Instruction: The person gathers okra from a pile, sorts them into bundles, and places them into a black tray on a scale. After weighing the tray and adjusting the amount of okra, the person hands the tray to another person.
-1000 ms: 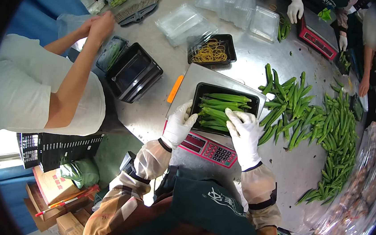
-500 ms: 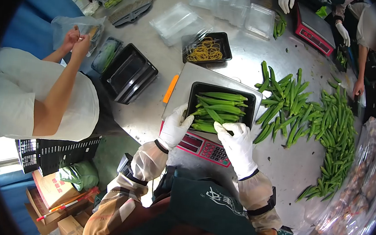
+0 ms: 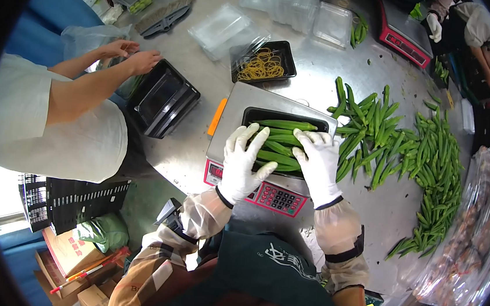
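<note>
A black tray [image 3: 250, 115] of green okra [image 3: 284, 138] sits on the metal plate of a digital scale [image 3: 290, 101] with a red-framed keypad. My left hand [image 3: 242, 163], white-gloved, lies over the tray's left end with its fingers spread. At the right end, my gloved right hand [image 3: 318, 162] has its thumb apart and its fingertips on or just above the okra. Neither hand grips anything I can see. Part of the okra and the tray's sides are hidden under the gloves. A loose okra pile [image 3: 430, 163] spreads over the table to the right.
Beyond the scale stands a black tray of rubber bands [image 3: 262, 65], near clear plastic lids [image 3: 223, 31]. Stacked black trays [image 3: 162, 99] are beside a co-worker's hands [image 3: 142, 61] at left. Another scale [image 3: 405, 36] and bagged goods [image 3: 472, 225] are on the right.
Both my hands have loosened from the okra at the tray's near side and moved up over it, fingers extended. The co-worker at left has moved their hands right, toward the stacked trays.
</note>
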Demonstrator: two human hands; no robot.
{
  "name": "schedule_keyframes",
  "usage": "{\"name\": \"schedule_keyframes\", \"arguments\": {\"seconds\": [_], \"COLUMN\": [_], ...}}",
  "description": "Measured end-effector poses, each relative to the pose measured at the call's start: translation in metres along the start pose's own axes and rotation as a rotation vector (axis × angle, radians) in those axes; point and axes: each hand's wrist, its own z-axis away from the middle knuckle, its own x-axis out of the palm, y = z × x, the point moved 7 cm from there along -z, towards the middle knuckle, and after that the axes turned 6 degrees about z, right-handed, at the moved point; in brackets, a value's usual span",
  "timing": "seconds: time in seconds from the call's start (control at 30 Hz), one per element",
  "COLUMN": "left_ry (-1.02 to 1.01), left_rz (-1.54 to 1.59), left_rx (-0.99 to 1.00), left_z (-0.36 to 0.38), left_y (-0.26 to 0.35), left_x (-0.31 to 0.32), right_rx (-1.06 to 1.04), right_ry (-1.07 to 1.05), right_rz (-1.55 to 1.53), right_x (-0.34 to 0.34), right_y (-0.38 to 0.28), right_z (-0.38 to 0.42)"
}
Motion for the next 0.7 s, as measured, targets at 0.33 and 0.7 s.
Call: {"name": "schedule_keyframes", "arguments": {"seconds": [0.33,0.7], "left_ry": [0.225,0.346], "left_rz": [0.37,0.446], "left_rx": [-0.288,-0.36], "left_z": [0.001,0.003], "left_y": [-0.063,-0.124], "left_x": [-0.038,-0.09], "right_rx": [0.688,1.584], "right_ry": [0.239,-0.581], "right_rz": [-0.293,0.483], "right_x": [-0.112,-0.22], "right_y": [0.108,0.088], "right_z": [0.159,0.667]}}
